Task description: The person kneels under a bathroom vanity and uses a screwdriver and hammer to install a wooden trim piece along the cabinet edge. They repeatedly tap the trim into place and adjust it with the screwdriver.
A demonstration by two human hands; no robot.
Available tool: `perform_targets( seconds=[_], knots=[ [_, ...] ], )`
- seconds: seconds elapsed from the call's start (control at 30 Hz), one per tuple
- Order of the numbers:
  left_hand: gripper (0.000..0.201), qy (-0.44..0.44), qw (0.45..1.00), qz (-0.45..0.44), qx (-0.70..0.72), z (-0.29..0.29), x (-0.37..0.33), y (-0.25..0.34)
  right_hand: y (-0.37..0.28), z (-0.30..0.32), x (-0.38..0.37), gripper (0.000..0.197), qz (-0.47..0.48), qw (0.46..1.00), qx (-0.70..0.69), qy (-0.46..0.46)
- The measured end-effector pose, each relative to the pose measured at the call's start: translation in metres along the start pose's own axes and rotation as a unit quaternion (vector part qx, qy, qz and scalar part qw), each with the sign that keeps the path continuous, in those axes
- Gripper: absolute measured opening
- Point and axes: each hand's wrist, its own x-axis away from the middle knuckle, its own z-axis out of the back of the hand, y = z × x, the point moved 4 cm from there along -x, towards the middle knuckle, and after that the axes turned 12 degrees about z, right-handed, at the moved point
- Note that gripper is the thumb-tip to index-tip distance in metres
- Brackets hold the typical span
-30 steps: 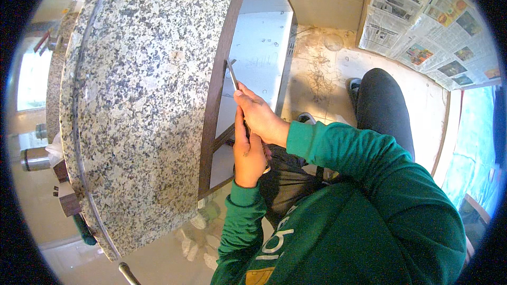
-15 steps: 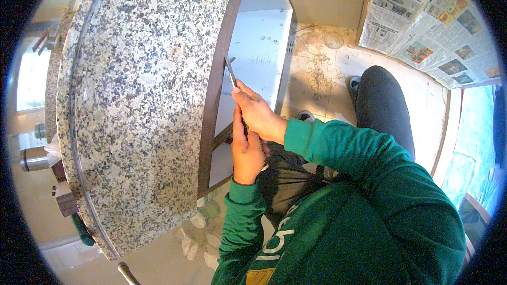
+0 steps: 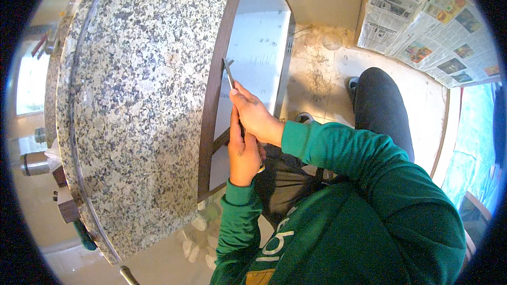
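Here's the tool [image 3: 228,74], a slim metal strip gripped by both hands, out at the brown edge [image 3: 210,116] of the speckled bench [image 3: 142,100], above the white panel [image 3: 259,42] below. Its tip points away from the body, angling slightly left toward that brown edge, and the long axis runs almost alongside it, converging at the tip. Does the tip touch the edge? Can't tell from here. A short dark mark sits just beside the tip, and whether it's an object or a shadow isn't clear.

The right hand [image 3: 253,114] leads, wrapped round the tool behind its bare end, thumb lying along it. The left hand [image 3: 244,159] is right behind, nearer the body, pressed against the right hand and closed round the rear part, most of which is hidden. Both green sleeves [image 3: 338,142] are down to the wrists.

And the change from a second ago? Small stuff: the hands are a touch further left, the left hand a shade nearer the brown edge. The grip is the same, right hand in front, and the tool's slant looks much as it was.
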Motion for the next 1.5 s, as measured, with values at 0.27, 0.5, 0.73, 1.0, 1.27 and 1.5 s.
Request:
perform_targets(
  seconds=[0.27, 0.5, 0.73, 1.0, 1.27, 1.5],
  knots=[
    [0.06, -0.012, 0.998, 0.049, 0.042, 0.001, -0.002, -0.003, 0.002, -0.001, -0.001, 0.057, -0.008, 1.0, -0.015, 0.001],
    [0.058, -0.03, 0.999, -0.002, 0.03, -0.003, -0.029, 0.011, -0.009, 0.002, -0.021, 0.055, -0.058, 0.99, -0.126, 0.014],
    [0.058, 0.004, 1.0, -0.015, -0.017, 0.0, -0.006, 0.006, -0.005, -0.003, -0.002, 0.057, -0.061, 0.996, -0.065, -0.015],
    [0.055, -0.02, 0.998, 0.049, 0.044, -0.003, -0.006, 0.008, -0.019, -0.001, -0.001, 0.055, -0.041, 0.996, -0.077, -0.025],
    [0.055, 0.011, 0.999, 0.042, 0.029, -0.007, -0.002, 0.009, -0.012, -0.001, -0.005, 0.051, -0.036, 0.998, -0.048, 0.007],
    [0.056, 0.007, 0.997, 0.071, 0.02, -0.006, -0.003, 0.005, -0.013, 0.0, -0.001, 0.048, -0.053, 0.996, -0.067, -0.014]
  ],
)
